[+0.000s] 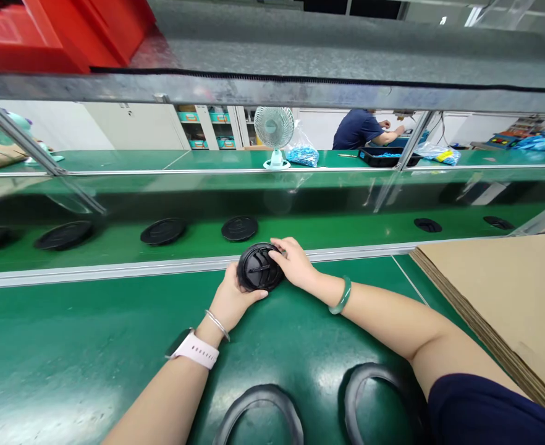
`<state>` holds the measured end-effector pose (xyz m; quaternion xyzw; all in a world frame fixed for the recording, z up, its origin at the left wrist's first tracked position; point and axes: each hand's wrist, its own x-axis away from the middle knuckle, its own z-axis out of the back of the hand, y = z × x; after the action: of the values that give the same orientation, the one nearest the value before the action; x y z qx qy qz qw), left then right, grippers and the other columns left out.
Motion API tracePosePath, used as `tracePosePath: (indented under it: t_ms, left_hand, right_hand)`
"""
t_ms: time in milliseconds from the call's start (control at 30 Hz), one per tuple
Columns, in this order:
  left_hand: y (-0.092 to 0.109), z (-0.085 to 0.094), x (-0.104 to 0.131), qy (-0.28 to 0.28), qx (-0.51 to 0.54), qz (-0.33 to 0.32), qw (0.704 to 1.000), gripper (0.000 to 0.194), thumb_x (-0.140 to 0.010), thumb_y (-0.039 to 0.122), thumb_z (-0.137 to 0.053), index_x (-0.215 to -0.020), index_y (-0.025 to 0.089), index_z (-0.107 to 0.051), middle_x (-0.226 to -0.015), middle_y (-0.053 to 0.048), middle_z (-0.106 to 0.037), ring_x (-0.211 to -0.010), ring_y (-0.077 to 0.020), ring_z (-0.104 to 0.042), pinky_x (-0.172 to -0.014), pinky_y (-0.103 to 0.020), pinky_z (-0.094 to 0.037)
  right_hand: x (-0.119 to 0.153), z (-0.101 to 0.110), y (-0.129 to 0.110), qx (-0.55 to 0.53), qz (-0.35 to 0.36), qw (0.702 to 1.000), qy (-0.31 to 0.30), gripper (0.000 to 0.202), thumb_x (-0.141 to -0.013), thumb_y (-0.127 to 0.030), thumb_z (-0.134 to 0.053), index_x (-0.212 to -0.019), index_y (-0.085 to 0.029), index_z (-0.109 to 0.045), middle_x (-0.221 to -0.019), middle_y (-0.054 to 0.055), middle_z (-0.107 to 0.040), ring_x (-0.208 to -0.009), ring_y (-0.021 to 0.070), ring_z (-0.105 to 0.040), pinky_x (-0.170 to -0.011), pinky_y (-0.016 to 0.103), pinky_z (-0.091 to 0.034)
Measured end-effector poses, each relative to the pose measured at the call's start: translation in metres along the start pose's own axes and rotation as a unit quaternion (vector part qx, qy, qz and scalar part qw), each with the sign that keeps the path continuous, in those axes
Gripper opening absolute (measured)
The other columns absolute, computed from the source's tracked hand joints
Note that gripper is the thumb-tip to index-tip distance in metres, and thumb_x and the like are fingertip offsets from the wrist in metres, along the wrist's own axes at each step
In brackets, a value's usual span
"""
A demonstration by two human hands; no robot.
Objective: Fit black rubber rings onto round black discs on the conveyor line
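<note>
A round black plastic part (256, 269), disc-shaped with a raised bar across its face, is held tilted above the near edge of the green belt. Wrapped around its lower left side is my left hand (236, 295), its thumb along the bottom. My right hand (295, 264) grips the upper right rim, fingers over the face. Two black rings, a left one (262, 395) and a right one (356, 395), lie on the green table (115, 346) near my forearms.
Black discs, among them one disc (239, 228), lie spaced along the green belt (328, 232). Stacked cardboard (499, 290) is at right. A metal shelf (346, 55) with a red bin (63, 37) hangs overhead. Beyond stand a fan (275, 133) and a seated person (358, 130).
</note>
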<state>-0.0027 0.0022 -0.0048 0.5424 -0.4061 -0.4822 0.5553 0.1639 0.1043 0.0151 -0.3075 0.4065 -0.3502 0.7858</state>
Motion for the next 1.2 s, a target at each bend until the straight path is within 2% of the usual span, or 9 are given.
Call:
tracePosePath:
  t_ms: [100,367,533,600,867,933,1000,1100,1200]
  left_hand:
    - [0.003,0.002,0.003,0.004,-0.098,-0.006,0.995,0.092,-0.053,0.041,-0.093,-0.127,0.018,-0.043,-0.126,-0.014,-0.057,-0.120,-0.0353,-0.054,-0.106,-0.054,-0.043]
    - [0.001,0.003,0.001,0.006,-0.117,-0.049,0.992,0.061,-0.084,0.057,-0.066,-0.129,0.019,-0.049,-0.126,-0.010,-0.058,-0.119,-0.0299,-0.054,-0.105,-0.046,-0.042]
    - [0.003,0.003,0.000,0.027,-0.131,-0.037,0.990,0.058,-0.083,0.057,-0.065,-0.125,0.019,-0.052,-0.122,-0.009,-0.060,-0.116,-0.0301,-0.055,-0.103,-0.045,-0.043]
    - [0.005,0.003,0.001,0.027,-0.129,-0.033,0.991,0.057,-0.083,0.057,-0.065,-0.123,0.019,-0.053,-0.121,-0.008,-0.060,-0.115,-0.0301,-0.055,-0.102,-0.046,-0.043]
    - [0.012,0.000,0.003,0.031,-0.141,-0.036,0.989,0.056,-0.081,0.057,-0.064,-0.120,0.019,-0.054,-0.120,-0.009,-0.061,-0.115,-0.0318,-0.056,-0.104,-0.050,-0.043]
    - [0.012,-0.001,0.002,0.027,-0.101,-0.011,0.994,0.063,-0.078,0.059,-0.067,-0.122,0.019,-0.048,-0.117,-0.010,-0.062,-0.111,-0.0323,-0.060,-0.100,-0.051,-0.047]
    - [0.013,-0.002,0.002,0.020,-0.020,0.020,0.999,0.073,-0.076,0.060,-0.072,-0.127,0.020,-0.039,-0.114,-0.011,-0.062,-0.104,-0.0312,-0.064,-0.090,-0.049,-0.054]
    - [0.017,0.002,0.004,0.004,0.030,0.024,0.999,0.067,-0.076,0.059,-0.075,-0.119,0.020,-0.041,-0.102,-0.008,-0.065,-0.090,-0.0262,-0.067,-0.075,-0.037,-0.057]
    - [0.023,0.008,0.010,-0.132,-0.002,0.030,0.991,0.045,-0.084,0.059,-0.068,-0.090,0.018,-0.052,-0.067,-0.002,-0.061,-0.060,-0.0178,-0.059,-0.058,-0.026,-0.047]
  right_hand:
    - [-0.004,-0.006,0.007,-0.091,-0.090,0.991,-0.044,0.010,-0.090,-0.013,-0.071,-0.097,-0.015,-0.066,-0.096,0.003,-0.056,-0.090,0.0180,-0.058,-0.088,0.033,-0.049]
    - [0.000,-0.007,-0.001,-0.064,-0.060,0.996,0.016,0.022,-0.079,-0.012,-0.078,-0.078,-0.017,-0.056,-0.083,-0.001,-0.054,-0.083,0.0182,-0.055,-0.077,0.029,-0.046]
    - [-0.004,0.000,0.004,-0.233,-0.065,0.957,-0.159,0.043,-0.075,-0.022,-0.086,-0.108,-0.018,-0.059,-0.107,0.002,-0.063,-0.101,0.0212,-0.060,-0.091,0.034,-0.047]
    - [-0.005,0.002,0.005,-0.243,-0.060,0.951,-0.179,0.054,-0.068,-0.021,-0.091,-0.111,-0.017,-0.059,-0.112,0.003,-0.063,-0.106,0.0233,-0.059,-0.094,0.035,-0.047]
    - [-0.002,-0.002,-0.002,-0.154,-0.058,0.976,-0.140,0.046,-0.067,-0.011,-0.090,-0.104,-0.017,-0.062,-0.103,0.000,-0.065,-0.098,0.0221,-0.062,-0.088,0.034,-0.047]
    - [-0.007,0.001,0.000,-0.161,-0.058,0.975,-0.140,0.047,-0.066,-0.013,-0.092,-0.103,-0.017,-0.062,-0.101,0.000,-0.065,-0.097,0.0217,-0.062,-0.087,0.032,-0.048]
    - [-0.016,0.011,0.007,-0.140,-0.046,0.986,-0.076,0.048,-0.067,-0.015,-0.091,-0.104,-0.017,-0.061,-0.099,-0.001,-0.065,-0.094,0.0209,-0.062,-0.086,0.031,-0.050]
    - [-0.033,0.038,0.027,0.025,-0.010,0.997,0.074,0.042,-0.082,-0.012,-0.079,-0.117,-0.020,-0.058,-0.111,0.002,-0.064,-0.104,0.0212,-0.060,-0.096,0.034,-0.047]
    - [-0.044,0.058,0.049,0.239,0.004,0.971,0.022,0.051,-0.084,-0.020,-0.081,-0.129,-0.018,-0.057,-0.133,0.011,-0.054,-0.128,0.0284,-0.046,-0.113,0.043,-0.034]
